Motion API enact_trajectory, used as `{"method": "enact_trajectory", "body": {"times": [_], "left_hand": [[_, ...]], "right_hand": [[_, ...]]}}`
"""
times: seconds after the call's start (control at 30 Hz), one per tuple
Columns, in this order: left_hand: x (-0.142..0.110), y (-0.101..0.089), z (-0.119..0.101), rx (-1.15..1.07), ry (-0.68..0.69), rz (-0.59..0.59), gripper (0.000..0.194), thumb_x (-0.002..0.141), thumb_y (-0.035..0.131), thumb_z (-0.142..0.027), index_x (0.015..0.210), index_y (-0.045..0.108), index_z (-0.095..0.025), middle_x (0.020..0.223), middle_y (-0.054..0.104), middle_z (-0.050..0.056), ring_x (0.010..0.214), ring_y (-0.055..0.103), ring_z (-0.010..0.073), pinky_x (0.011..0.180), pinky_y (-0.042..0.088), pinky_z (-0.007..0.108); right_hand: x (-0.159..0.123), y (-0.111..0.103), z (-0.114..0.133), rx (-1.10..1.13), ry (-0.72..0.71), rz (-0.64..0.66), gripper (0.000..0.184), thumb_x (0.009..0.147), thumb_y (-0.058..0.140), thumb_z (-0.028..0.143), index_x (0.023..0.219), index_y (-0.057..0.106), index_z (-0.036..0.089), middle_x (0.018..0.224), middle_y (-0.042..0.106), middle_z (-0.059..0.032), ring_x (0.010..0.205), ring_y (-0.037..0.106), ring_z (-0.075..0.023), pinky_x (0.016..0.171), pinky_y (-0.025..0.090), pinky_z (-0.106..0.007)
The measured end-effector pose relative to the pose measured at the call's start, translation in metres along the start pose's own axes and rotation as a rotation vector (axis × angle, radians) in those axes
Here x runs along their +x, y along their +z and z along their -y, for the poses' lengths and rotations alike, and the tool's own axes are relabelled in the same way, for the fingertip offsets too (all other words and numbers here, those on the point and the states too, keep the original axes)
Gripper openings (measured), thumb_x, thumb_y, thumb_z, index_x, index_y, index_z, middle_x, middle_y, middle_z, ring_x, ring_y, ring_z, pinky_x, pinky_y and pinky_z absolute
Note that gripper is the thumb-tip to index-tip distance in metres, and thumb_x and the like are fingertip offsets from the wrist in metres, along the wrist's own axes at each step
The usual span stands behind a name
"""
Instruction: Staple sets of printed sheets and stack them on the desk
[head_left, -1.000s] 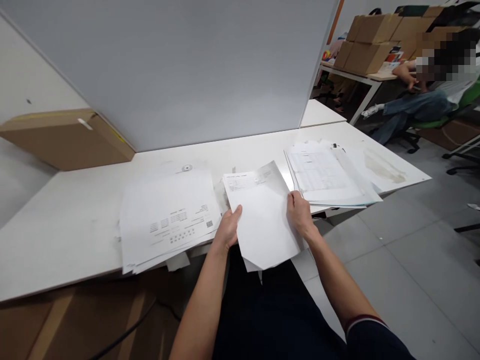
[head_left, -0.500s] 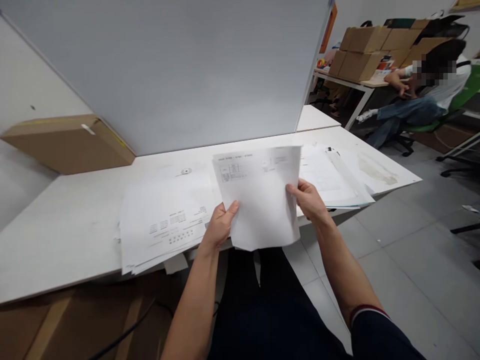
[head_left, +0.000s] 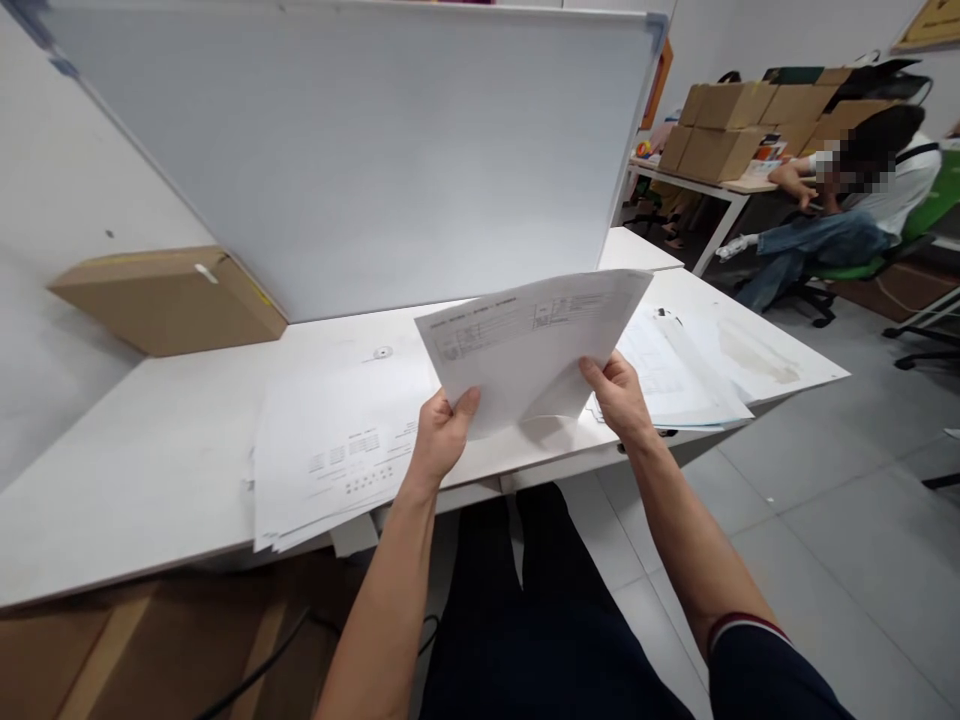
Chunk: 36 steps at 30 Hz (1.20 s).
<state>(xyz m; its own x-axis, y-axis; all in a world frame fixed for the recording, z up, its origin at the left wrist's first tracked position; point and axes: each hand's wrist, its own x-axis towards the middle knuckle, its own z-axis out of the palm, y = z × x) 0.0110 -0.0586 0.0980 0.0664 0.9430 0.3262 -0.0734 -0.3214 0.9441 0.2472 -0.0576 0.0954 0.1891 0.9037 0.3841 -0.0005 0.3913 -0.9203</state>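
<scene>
I hold a few printed white sheets [head_left: 525, 345] up above the white desk's [head_left: 150, 460] front edge, tilted almost flat. My left hand [head_left: 442, 435] grips their lower left corner, fingers closed around the paper. My right hand [head_left: 619, 395] pinches the lower right edge. On the desk, to the left of my hands, lies a spread stack of printed papers [head_left: 334, 450]. Another paper pile [head_left: 679, 375] lies to the right.
A large whiteboard [head_left: 360, 150] stands upright behind the desk. A flat cardboard box [head_left: 169, 295] leans at the back left. At the far right a person [head_left: 847, 205] sits in a green chair by a table stacked with cardboard boxes [head_left: 735, 125]. Grey tiled floor lies to the right.
Both hands have lifted the sheets from my lap up above the desk edge and tipped them toward flat. The piles on the desk have not moved.
</scene>
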Motion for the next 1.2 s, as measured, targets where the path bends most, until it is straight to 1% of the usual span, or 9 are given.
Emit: {"method": "enact_trajectory", "body": {"times": [0.13, 0.3, 0.43, 0.6, 0.73, 0.83, 0.97, 1.1, 1.2], "left_hand": [[0.003, 0.0, -0.001, 0.026, 0.011, -0.013, 0.042, 0.079, 0.061, -0.045, 0.106, 0.065, -0.013, 0.105, 0.069, 0.009, 0.102, 0.062, 0.0218, 0.093, 0.047, 0.037], [0.002, 0.0, 0.003, 0.062, -0.028, -0.026, 0.042, 0.079, 0.06, -0.045, 0.105, 0.066, -0.013, 0.102, 0.069, 0.009, 0.098, 0.062, 0.0212, 0.092, 0.046, 0.037], [0.0, 0.0, 0.005, 0.016, -0.033, -0.028, 0.042, 0.08, 0.059, -0.046, 0.105, 0.065, -0.013, 0.1, 0.07, 0.008, 0.098, 0.062, 0.0212, 0.09, 0.047, 0.035], [-0.002, 0.0, 0.009, 0.107, -0.078, -0.046, 0.039, 0.08, 0.058, -0.047, 0.095, 0.067, -0.012, 0.088, 0.069, 0.006, 0.088, 0.062, 0.0181, 0.083, 0.048, 0.031], [-0.004, 0.002, 0.005, 0.072, -0.097, -0.071, 0.037, 0.079, 0.059, -0.046, 0.09, 0.068, -0.012, 0.08, 0.068, 0.004, 0.08, 0.062, 0.0163, 0.076, 0.049, 0.027], [-0.009, 0.006, -0.002, -0.11, -0.16, -0.041, 0.038, 0.079, 0.06, -0.044, 0.101, 0.065, -0.013, 0.088, 0.07, 0.005, 0.084, 0.063, 0.0177, 0.077, 0.05, 0.029], [-0.031, 0.008, 0.001, -0.254, -0.36, 0.072, 0.044, 0.078, 0.062, -0.044, 0.11, 0.061, -0.014, 0.099, 0.07, 0.009, 0.089, 0.065, 0.0211, 0.081, 0.051, 0.035], [-0.061, 0.002, 0.017, -0.159, -0.586, 0.235, 0.047, 0.077, 0.062, -0.045, 0.109, 0.061, -0.012, 0.095, 0.071, 0.011, 0.081, 0.067, 0.0217, 0.078, 0.053, 0.037], [-0.076, 0.0, 0.027, -0.062, -0.639, 0.269, 0.056, 0.079, 0.059, -0.045, 0.125, 0.05, -0.014, 0.095, 0.07, 0.011, 0.079, 0.067, 0.0213, 0.071, 0.054, 0.036]], "right_hand": [[0.0, -0.001, 0.001, 0.027, 0.0, -0.002, 0.033, 0.079, 0.063, 0.046, 0.102, 0.062, 0.023, 0.098, 0.069, -0.0034, 0.095, 0.062, -0.021, 0.081, 0.05, -0.034], [-0.004, -0.004, -0.005, 0.048, 0.119, 0.055, 0.033, 0.077, 0.064, 0.045, 0.101, 0.062, 0.022, 0.093, 0.07, -0.0029, 0.085, 0.064, -0.0207, 0.075, 0.052, -0.034], [-0.006, -0.008, -0.01, 0.074, 0.095, 0.059, 0.029, 0.078, 0.065, 0.041, 0.099, 0.064, 0.022, 0.091, 0.07, -0.0015, 0.084, 0.064, -0.0193, 0.077, 0.051, -0.033], [-0.009, -0.01, -0.02, -0.003, 0.213, 0.077, 0.032, 0.075, 0.066, 0.047, 0.09, 0.066, 0.018, 0.084, 0.07, -0.003, 0.076, 0.064, -0.0199, 0.069, 0.051, -0.032], [-0.011, -0.015, -0.01, -0.04, 0.173, 0.09, 0.033, 0.076, 0.064, 0.046, 0.097, 0.065, 0.019, 0.088, 0.069, -0.003, 0.079, 0.063, -0.019, 0.07, 0.051, -0.03], [-0.017, -0.02, 0.005, -0.145, 0.181, 0.102, 0.031, 0.076, 0.064, 0.047, 0.089, 0.065, 0.018, 0.084, 0.068, -0.003, 0.075, 0.062, -0.0185, 0.063, 0.049, -0.027], [-0.038, -0.032, 0.013, -0.299, 0.336, 0.125, 0.032, 0.077, 0.061, 0.048, 0.083, 0.064, 0.017, 0.074, 0.066, -0.0025, 0.064, 0.061, -0.0175, 0.054, 0.046, -0.025], [-0.071, -0.055, 0.004, -0.322, 0.616, 0.247, 0.034, 0.076, 0.062, 0.049, 0.087, 0.064, 0.017, 0.076, 0.068, -0.0037, 0.064, 0.063, -0.0194, 0.053, 0.047, -0.026], [-0.098, -0.07, -0.004, -0.245, 0.806, 0.317, 0.037, 0.073, 0.066, 0.049, 0.091, 0.064, 0.017, 0.08, 0.07, -0.0048, 0.067, 0.065, -0.0213, 0.056, 0.05, -0.028]]}}
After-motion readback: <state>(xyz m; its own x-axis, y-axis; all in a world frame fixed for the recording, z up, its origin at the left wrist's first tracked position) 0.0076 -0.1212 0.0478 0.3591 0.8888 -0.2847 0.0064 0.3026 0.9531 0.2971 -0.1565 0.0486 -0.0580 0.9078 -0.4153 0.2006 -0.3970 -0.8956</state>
